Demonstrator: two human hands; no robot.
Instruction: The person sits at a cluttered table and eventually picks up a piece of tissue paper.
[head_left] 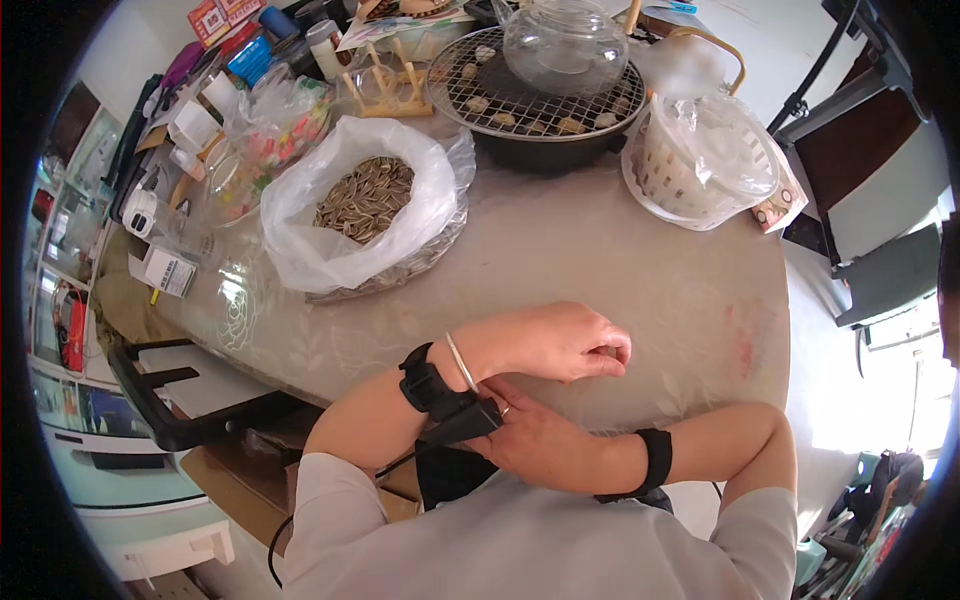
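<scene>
We are resting our left hand (560, 342) on the pale table (620, 260), fingers curled loosely inward into a soft fist; whether anything small is sitting inside it, we cannot tell. Our right hand (535, 440) is reaching across under the left forearm, its fingers closing on the black wrist strap (432, 385) worn on the left wrist, just beside a thin silver bangle (461, 361). A matching black band (657, 458) is sitting on the right wrist. Farther up the table, well apart from our hands, a white plastic bag of sunflower seeds (365, 200) is lying open, with a round wire grill (535, 95) carrying a glass teapot (563, 40) behind it and a white basket (700, 165) wrapped in clear plastic to its right.
</scene>
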